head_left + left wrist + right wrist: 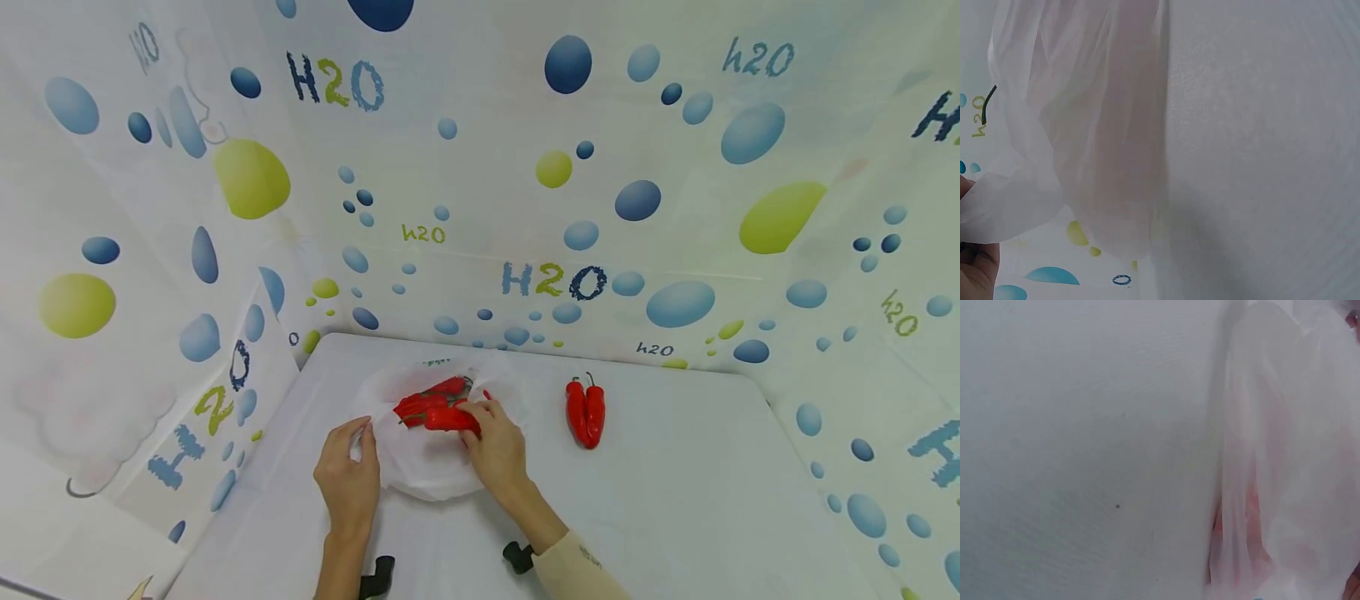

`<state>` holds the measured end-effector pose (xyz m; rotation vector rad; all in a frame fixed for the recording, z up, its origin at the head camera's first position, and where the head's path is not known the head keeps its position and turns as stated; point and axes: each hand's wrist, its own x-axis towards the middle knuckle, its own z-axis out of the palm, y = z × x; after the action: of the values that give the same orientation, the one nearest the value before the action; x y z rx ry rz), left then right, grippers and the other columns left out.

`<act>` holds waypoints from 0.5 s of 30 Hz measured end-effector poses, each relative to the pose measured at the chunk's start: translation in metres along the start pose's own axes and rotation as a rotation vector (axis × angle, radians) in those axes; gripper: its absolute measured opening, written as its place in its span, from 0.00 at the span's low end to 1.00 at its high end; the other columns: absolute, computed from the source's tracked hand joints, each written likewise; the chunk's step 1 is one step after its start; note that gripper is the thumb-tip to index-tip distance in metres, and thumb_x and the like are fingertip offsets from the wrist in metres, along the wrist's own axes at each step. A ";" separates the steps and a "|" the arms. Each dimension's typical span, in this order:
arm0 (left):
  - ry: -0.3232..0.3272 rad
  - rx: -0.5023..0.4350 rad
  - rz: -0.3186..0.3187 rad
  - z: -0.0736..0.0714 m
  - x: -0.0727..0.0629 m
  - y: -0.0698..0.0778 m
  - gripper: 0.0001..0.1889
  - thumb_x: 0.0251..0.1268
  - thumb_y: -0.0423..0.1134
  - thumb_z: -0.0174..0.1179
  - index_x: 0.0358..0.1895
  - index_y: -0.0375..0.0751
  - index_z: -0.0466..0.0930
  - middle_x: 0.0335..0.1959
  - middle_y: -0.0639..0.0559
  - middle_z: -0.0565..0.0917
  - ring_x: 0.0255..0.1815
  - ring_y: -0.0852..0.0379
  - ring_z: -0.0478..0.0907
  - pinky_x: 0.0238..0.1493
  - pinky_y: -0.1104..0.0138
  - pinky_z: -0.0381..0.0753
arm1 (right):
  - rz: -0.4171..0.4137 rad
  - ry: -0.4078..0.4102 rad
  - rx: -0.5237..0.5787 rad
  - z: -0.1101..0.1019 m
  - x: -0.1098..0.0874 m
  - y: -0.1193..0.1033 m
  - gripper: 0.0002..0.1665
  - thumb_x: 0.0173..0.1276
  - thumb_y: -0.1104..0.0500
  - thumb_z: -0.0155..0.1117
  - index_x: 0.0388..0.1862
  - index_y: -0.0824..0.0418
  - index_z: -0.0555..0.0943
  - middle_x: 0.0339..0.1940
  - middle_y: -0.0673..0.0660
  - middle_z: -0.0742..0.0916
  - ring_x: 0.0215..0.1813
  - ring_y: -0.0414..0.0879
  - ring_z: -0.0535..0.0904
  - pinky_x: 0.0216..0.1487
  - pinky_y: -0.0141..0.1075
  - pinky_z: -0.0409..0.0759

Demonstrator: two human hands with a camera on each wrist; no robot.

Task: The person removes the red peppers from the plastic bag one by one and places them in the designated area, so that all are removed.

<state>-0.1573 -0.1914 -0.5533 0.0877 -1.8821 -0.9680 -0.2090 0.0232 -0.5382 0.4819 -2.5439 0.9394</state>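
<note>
A white, thin plastic bag (427, 475) lies with its mouth spread, and several long red peppers (450, 387) show inside it. My left hand (348, 479) pinches the bag's left rim between thumb and fingers; the left wrist view shows its fingers (982, 272) at the raised bag edge. Over the bag's mouth, my right hand (495, 450) grips one red pepper (446, 419), its green stem pointing left. The right wrist view is mostly filled by tabletop and the bag's side (1297, 456), with red showing faintly through the plastic.
Two more red peppers, one on the left (576, 412) and one on the right (595, 412), lie side by side right of the bag. They rest on a white-covered table (675, 500). A patterned curtain (480, 167) stands behind the table and along its sides.
</note>
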 end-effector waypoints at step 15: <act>-0.028 0.013 -0.023 -0.002 0.000 0.001 0.08 0.66 0.24 0.67 0.46 0.30 0.88 0.43 0.37 0.88 0.48 0.41 0.86 0.63 0.83 0.70 | 0.089 0.007 0.174 -0.015 0.000 -0.005 0.24 0.66 0.59 0.78 0.61 0.53 0.87 0.51 0.53 0.87 0.34 0.42 0.78 0.36 0.29 0.83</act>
<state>-0.1554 -0.1919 -0.5518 0.1042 -1.9169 -0.9765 -0.2032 0.0292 -0.5249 0.4160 -2.5075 1.1993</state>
